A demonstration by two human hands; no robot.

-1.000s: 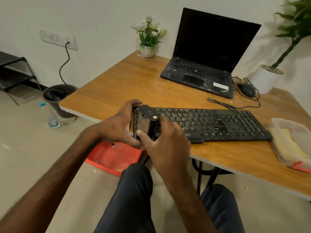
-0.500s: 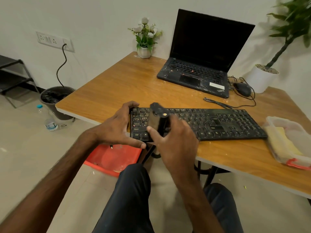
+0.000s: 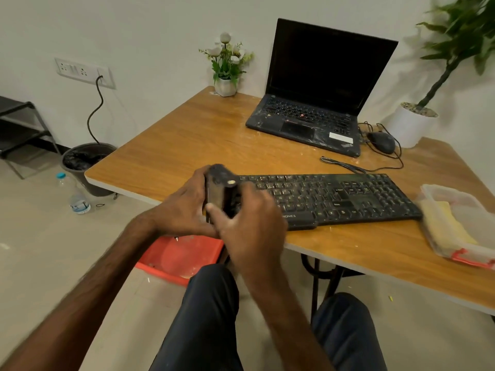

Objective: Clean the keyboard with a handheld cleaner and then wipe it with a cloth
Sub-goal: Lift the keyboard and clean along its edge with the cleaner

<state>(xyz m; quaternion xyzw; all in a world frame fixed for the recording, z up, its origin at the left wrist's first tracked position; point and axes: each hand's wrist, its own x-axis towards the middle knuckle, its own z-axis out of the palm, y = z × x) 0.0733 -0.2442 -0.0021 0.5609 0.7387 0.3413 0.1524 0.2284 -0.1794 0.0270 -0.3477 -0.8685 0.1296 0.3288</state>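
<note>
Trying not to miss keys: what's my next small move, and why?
Probably slide the black handheld cleaner rightward along the rows: it sits at the left end of the black plastic keyboard, which the left hand steadies, and specks dot keys farther right.

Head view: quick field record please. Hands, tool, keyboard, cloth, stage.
left hand: grips left end of keyboard
right hand: holds handheld cleaner over the left keys
keyboard: on table, near its front edge, pale specks on keys
cloth: yellow, in clear container right of keyboard, untouched
stage: cleaner pass at left end; wipe not yet done
</note>
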